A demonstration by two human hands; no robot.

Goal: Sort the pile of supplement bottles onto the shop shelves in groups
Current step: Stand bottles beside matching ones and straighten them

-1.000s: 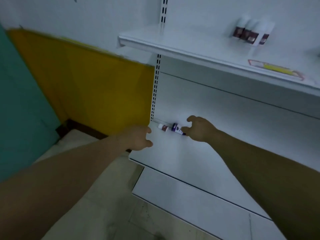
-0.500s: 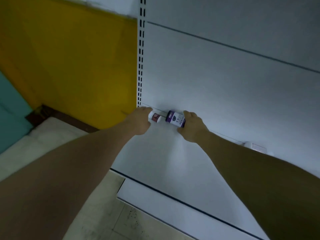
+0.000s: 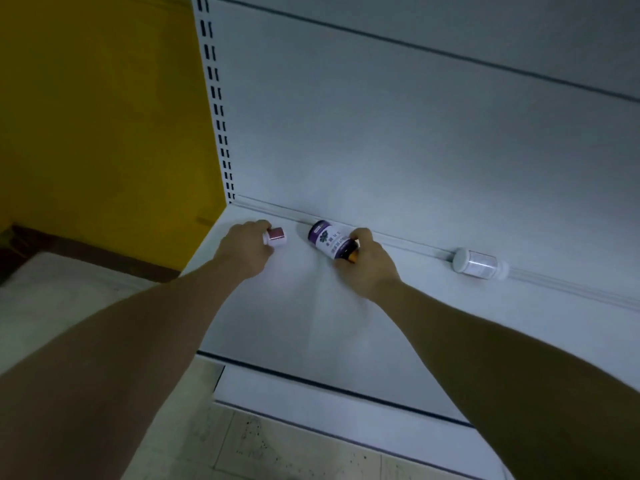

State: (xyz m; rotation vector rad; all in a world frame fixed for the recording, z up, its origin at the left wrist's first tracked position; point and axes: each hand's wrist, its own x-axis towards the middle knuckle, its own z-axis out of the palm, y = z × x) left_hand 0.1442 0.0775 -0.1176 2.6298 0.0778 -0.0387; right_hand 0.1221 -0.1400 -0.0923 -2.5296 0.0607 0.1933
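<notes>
From the head view, both bare arms reach to the back of a white shelf (image 3: pixel 311 327), at the foot of the slotted upright (image 3: pixel 216 98).

The left hand (image 3: pixel 247 251) is nearest the upright, just to its right. Its fingers are curled round a small bottle (image 3: pixel 276 236) with a pinkish-red label and a white end, which is turned on its side in the grasp. Whether the bottle touches the shelf cannot be told.

A little further right of the upright, the right hand (image 3: pixel 369 263) clasps a purple-labelled bottle (image 3: pixel 328 240). The fingers and thumb wrap its amber end, and its other end points back toward the upright. This bottle is tipped over too, close against the rear groove of the shelf. The two held bottles are near each other but apart.

Well to the right of the upright, a pale bottle (image 3: pixel 477 262) with a white cap lies on its side in the same groove against the back panel (image 3: pixel 381 133), with neither hand on it.

No bottle shows its contents: the labels cover two of them, and the pale one is too blurred to tell.

Left of the upright is a yellow wall (image 3: pixel 104 116), and a tiled floor (image 3: pixel 284 448) lies below the shelf.
</notes>
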